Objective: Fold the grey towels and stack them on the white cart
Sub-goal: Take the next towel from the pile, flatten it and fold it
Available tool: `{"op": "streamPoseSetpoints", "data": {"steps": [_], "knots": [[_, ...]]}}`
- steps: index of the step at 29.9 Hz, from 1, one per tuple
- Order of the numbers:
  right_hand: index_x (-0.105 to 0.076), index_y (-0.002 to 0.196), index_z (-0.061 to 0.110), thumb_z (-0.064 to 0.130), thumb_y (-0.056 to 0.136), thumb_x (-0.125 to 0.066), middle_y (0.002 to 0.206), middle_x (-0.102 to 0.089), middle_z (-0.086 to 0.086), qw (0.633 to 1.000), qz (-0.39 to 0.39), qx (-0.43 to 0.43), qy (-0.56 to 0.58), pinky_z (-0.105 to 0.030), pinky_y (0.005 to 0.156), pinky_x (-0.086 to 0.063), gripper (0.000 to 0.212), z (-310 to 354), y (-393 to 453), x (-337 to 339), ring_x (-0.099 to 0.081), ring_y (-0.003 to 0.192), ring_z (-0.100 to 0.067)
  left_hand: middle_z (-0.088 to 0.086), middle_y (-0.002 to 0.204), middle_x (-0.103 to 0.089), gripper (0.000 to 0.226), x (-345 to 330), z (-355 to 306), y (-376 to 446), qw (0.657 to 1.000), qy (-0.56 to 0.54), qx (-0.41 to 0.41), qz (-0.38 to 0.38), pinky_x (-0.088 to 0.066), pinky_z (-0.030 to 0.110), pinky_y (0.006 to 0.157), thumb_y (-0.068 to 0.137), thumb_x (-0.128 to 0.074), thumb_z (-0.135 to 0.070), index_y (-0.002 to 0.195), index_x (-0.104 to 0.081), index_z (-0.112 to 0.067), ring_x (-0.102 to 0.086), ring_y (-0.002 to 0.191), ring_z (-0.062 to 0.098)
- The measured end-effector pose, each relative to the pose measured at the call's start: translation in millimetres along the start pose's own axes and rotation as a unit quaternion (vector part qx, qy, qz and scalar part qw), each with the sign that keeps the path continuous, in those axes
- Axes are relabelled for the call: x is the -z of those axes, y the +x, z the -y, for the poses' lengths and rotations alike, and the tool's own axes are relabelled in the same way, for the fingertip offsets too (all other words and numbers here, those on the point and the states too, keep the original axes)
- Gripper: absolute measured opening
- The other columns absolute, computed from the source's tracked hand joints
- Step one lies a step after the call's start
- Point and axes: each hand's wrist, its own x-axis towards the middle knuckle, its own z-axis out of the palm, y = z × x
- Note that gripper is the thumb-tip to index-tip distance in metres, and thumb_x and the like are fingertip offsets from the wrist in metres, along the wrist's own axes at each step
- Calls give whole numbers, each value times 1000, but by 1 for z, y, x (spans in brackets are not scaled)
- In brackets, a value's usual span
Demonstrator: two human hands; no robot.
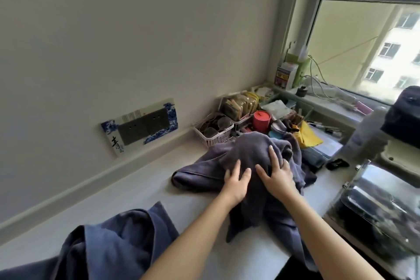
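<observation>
Two hands lie flat on a rumpled grey towel (pixel 245 159) on the white counter (pixel 141 191). Both the left hand (pixel 235 180) and the right hand (pixel 276 174) have straight fingers, pressing down. Another grey towel (pixel 118 241) lies bunched near the front edge. Just behind the pile sit a pink basket (pixel 213 135), a red tub (pixel 261 120) and a yellow cloth (pixel 306 135).

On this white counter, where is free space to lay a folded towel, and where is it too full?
Free: the bare counter strip between the wall and the heaped grey towels, and the patch between that heap and the near towel. Crowded: the corner under the window, with the pink basket, red container and yellow cloth.
</observation>
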Motion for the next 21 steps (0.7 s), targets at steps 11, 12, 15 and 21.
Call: {"op": "streamPoseSetpoints", "data": {"steps": [11,12,15,21], "knots": [[-45,138,23,46,85,-57,152,-17,-24,967,-171,168,-80,-41,113,10,59,46,-41,-44,-8,141,-34,-5,136,-48,40,77,42,-45,993,36,-41,-102,-26,7,93,101,-38,-28,136,-48,-9,-41,129,8],[-49,135,20,44,82,-57,150,-22,-25,962,-189,180,-84,-41,113,8,59,50,-44,-50,-11,140,-34,-2,136,-50,39,89,52,-50,989,65,-40,-128,-27,8,90,101,-39,-28,134,-51,-10,-44,128,11],[-58,125,11,44,75,-48,144,-32,-27,945,-212,227,-99,-43,113,3,61,66,-63,-75,-18,136,-35,7,129,-58,36,128,91,-76,977,84,21,-197,-32,16,85,100,-40,-29,125,-58,-8,-51,120,20],[-57,128,18,62,78,-31,146,-38,-17,953,-88,205,-202,-51,111,7,72,55,-70,-113,-25,136,-35,10,125,-59,38,153,147,-109,967,75,131,-204,-39,27,92,101,-37,-33,121,-59,-11,-52,115,26]]}}
